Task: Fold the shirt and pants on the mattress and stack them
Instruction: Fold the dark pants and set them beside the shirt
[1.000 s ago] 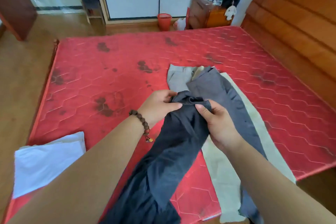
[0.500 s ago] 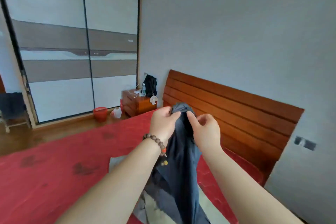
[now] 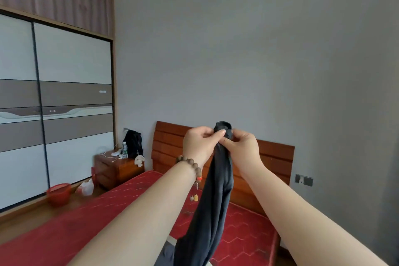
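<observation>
Both hands are raised high in front of the grey wall, and together they pinch the top end of a long dark grey garment (image 3: 218, 190), which looks like the pants, though this cannot be told for sure. The left hand (image 3: 199, 146) holds the bunched cloth between thumb and fingers from the left side, and the right hand (image 3: 243, 147) grips it from the right side, the fingers curled around the fabric, so the two hands almost touch each other. A small roll of the dark cloth stands up above the fingers. The garment hangs straight down from the hands, over the red quilted mattress (image 3: 64, 237) with a hexagon pattern, and its lower part leaves the picture at the bottom edge. Compared with half a second ago, the hands are lifted a little more and the view has turned further up, so more of the wall and less of the mattress is visible. One second ago the hands were low over the mattress and the same garment lay partly on it. On the left wrist there is a brown wooden bead bracelet (image 3: 192, 164). Behind the hands stands the reddish wooden headboard (image 3: 274, 157).
</observation>
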`<state>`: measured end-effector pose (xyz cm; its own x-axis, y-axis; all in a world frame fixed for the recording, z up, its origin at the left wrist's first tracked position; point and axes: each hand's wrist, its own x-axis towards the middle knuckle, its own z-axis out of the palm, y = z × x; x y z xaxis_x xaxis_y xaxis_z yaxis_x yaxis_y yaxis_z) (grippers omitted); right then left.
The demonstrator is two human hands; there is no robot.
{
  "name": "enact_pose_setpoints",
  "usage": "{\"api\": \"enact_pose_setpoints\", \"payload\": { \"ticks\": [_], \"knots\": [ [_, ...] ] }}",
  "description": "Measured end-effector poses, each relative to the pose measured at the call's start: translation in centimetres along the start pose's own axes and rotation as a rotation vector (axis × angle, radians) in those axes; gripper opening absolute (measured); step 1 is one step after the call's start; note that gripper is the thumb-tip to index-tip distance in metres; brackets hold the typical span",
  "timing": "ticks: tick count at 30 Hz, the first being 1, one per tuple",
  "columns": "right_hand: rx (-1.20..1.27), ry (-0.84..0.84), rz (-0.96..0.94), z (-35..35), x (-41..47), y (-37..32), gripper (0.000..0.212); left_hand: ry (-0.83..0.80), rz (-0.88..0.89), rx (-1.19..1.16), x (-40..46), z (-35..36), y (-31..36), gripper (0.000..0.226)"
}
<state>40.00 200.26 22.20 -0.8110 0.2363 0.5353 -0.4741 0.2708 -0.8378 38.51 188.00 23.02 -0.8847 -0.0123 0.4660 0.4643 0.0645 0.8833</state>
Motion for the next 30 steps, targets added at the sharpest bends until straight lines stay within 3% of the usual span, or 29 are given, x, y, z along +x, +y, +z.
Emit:
{"api": "enact_pose_setpoints", "payload": {
  "ticks": [5,8,10,13,16,21,25,27,30],
  "knots": [
    [-0.004,-0.054,0.068,-2.1,-0.3,0.4,0.013,0.024,-0.206,-0.239,1.3,-0.1,-0.8,0.028],
    [-0.011,-0.036,0.088,-4.3,0.1,0.6,0.015,0.016,-0.245,-0.212,2.5,-1.2,-1.3,0.020],
    [-0.179,-0.033,0.038,-5.9,0.6,0.4,0.015,-0.041,-0.247,-0.182,3.0,-2.1,-1.3,0.019],
    [-0.558,-0.008,-0.102,-8.0,1.4,-0.2,0.013,-0.110,-0.181,-0.046,3.4,-3.3,-1.2,0.017],
    [-0.648,0.004,-0.157,-9.0,1.8,-0.6,0.014,-0.098,-0.104,0.073,3.8,-4.2,-1.2,0.017],
    [-0.639,0.070,-0.099,-10.3,2.4,-1.2,0.018,-0.071,-0.015,0.220,4.2,-5.8,-0.8,0.017],
    [-0.403,0.167,0.025,-11.6,2.7,-1.2,0.027,-0.085,0.132,0.418,4.3,-7.7,-0.2,0.017],
    [-0.427,0.099,0.076,-12.5,2.6,-1.5,0.026,-0.152,0.216,0.533,4.4,-8.9,0.1,0.017],
    [-0.781,-0.060,0.054,-14.4,3.0,-2.2,0.021,-0.194,0.326,0.640,4.7,-11.2,0.5,0.021]
  ]
}}
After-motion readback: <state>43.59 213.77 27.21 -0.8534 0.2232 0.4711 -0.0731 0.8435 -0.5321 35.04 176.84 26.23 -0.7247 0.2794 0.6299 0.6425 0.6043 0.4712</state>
